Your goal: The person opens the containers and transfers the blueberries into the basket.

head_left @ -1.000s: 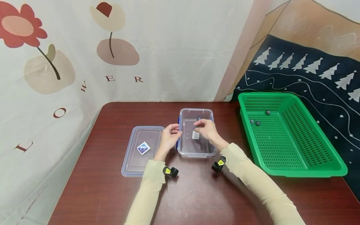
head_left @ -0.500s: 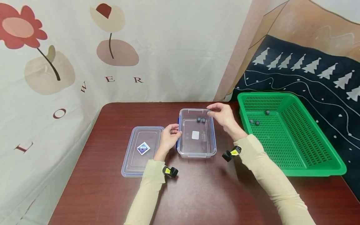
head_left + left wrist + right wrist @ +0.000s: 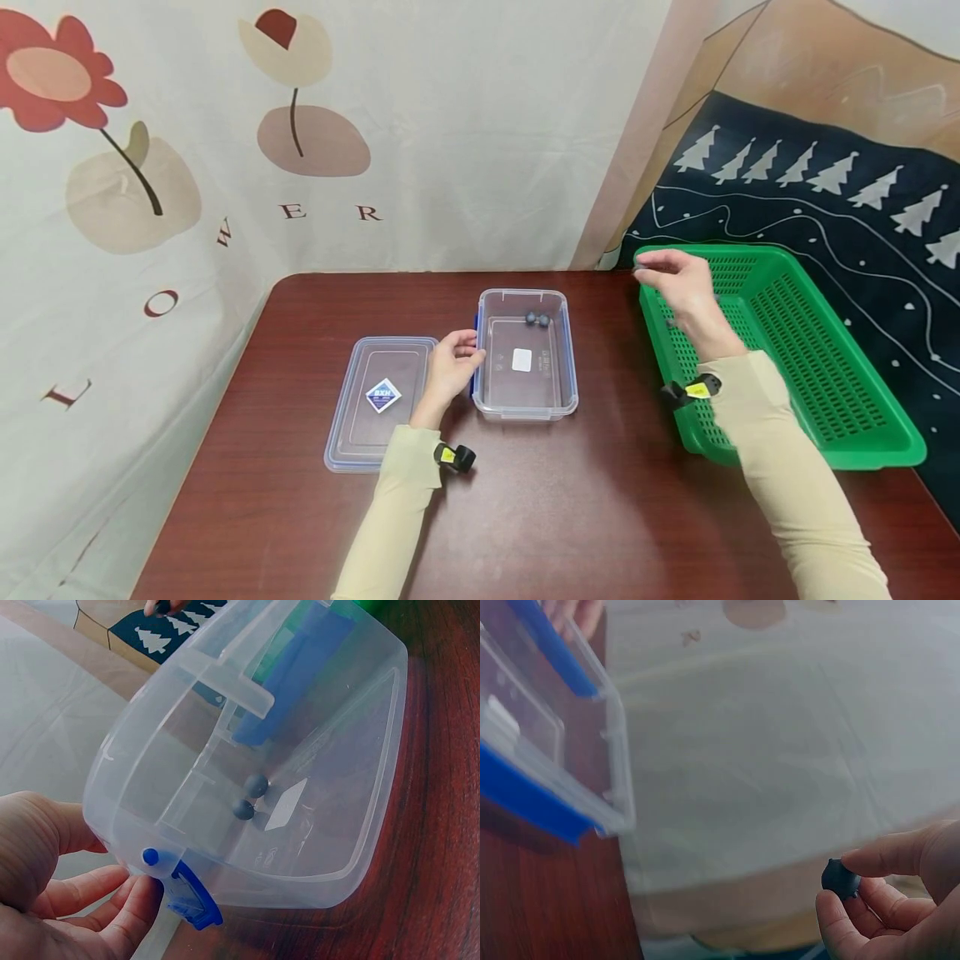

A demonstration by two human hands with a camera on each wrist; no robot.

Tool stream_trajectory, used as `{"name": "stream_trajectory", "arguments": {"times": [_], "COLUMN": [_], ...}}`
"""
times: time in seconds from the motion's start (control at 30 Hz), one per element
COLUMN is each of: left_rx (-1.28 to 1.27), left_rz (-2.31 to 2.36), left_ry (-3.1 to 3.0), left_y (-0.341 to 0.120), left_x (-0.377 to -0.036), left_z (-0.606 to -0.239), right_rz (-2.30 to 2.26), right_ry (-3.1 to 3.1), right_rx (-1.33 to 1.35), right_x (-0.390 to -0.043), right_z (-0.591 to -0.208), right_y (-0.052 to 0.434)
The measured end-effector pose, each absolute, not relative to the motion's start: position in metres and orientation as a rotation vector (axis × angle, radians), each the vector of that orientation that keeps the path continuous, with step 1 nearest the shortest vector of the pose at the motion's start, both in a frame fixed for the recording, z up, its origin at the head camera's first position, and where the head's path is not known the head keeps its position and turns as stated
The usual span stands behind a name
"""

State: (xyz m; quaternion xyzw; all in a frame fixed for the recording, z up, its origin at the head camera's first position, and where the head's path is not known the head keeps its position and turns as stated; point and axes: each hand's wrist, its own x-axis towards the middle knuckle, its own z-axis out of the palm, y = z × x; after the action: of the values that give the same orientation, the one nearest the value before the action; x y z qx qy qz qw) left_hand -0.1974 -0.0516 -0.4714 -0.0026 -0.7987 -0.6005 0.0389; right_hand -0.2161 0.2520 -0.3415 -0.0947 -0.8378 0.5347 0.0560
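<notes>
Small dark round ball (image 3: 841,879) pinched in my right hand (image 3: 681,279) above the green perforated plastic basket's (image 3: 862,400) near-left corner. My left hand (image 3: 450,367) grips the clear rectangular plastic box (image 3: 558,392), two dark balls (image 3: 537,319) inside, clear lid (image 3: 352,433) beside.

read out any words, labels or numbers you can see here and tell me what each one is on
"F L O W E R", only partly in view: curtain behind the table.
Blue diamond sticker on the lid: lettering too small to read.
White label in the clear box: no legible text.
</notes>
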Motion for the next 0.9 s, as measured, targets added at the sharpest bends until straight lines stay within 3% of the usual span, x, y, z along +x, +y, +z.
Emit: {"name": "stream_trajectory", "arguments": {"times": [0.47,0.9], "left_rx": [-0.011,-0.021], "left_rz": [-1.848,-1.851], "left_ry": [-2.449,-2.447], "left_y": [-0.052,-0.052], "left_x": [-0.198,-0.197], "left_z": [-0.472,-0.471], "right_rz": [1.935,2.038], "right_ry": [-2.235,-2.229], "right_rx": [-0.433,-0.643], "right_x": [-0.198,-0.196], "right_z": [-0.350,-0.377], "right_y": [0.329,0.362]}}
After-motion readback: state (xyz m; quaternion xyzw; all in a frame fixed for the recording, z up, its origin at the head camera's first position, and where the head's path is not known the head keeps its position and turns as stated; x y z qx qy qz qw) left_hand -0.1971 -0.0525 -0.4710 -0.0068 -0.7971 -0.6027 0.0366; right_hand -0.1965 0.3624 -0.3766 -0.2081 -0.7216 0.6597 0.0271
